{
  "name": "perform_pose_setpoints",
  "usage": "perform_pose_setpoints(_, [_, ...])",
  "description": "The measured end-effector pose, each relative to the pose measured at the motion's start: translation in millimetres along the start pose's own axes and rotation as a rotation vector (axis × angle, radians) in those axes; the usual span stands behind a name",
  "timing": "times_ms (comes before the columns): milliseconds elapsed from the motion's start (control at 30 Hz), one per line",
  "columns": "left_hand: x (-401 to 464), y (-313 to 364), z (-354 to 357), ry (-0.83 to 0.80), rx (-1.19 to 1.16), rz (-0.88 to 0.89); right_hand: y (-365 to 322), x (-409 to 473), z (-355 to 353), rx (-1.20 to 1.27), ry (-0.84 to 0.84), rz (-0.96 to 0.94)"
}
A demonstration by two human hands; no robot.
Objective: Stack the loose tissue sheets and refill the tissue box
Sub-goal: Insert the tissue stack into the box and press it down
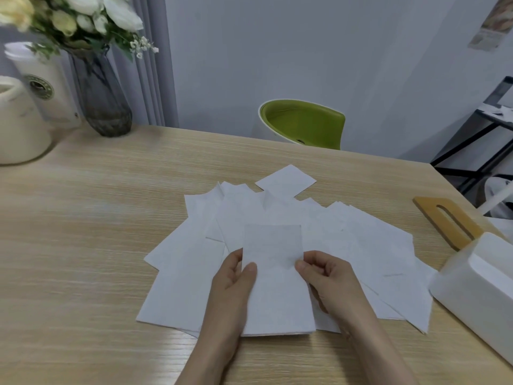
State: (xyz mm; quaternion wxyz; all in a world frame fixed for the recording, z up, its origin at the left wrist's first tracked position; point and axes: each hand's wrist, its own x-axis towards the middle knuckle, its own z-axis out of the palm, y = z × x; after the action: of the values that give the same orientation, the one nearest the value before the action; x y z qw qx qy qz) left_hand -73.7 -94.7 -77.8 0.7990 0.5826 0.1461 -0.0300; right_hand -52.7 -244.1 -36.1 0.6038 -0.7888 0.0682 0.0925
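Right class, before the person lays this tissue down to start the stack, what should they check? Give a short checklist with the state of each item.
1. Both hands hold the sheet: left hand and right hand pinch the white tissue sheet at its sides: ok.
2. Sheet flat, uncreased: ok.
3. Loose white tissues gathered: not ok, fanned across the pale wooden table.
4. White tissue box open: ok; its slotted wooden lid lies beside it.
5. Box empty inside: cannot tell.

A glass vase (104,98) of white flowers (91,12) stood on the wooden table (83,218) beside a cream jug (19,123), a green chair (304,125) beyond.
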Motion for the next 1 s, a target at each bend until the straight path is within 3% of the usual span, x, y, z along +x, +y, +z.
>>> perform_pose_setpoints(433, [2.2,36.0,-114.3,0.316,-0.010,0.145,-3.3,-3.7,51.7,-0.035,-0.073,0.006])
perform_pose_setpoints(767, [7.7,31.5,-124.4,0.302,-0.032,0.127,-2.1,-2.3,84.5,0.055,-0.127,0.096])
perform_pose_setpoints(1000, [5.8,33.1,-123.7,0.295,-0.033,0.122,1.6,3.9,100.0,-0.011,-0.140,0.110])
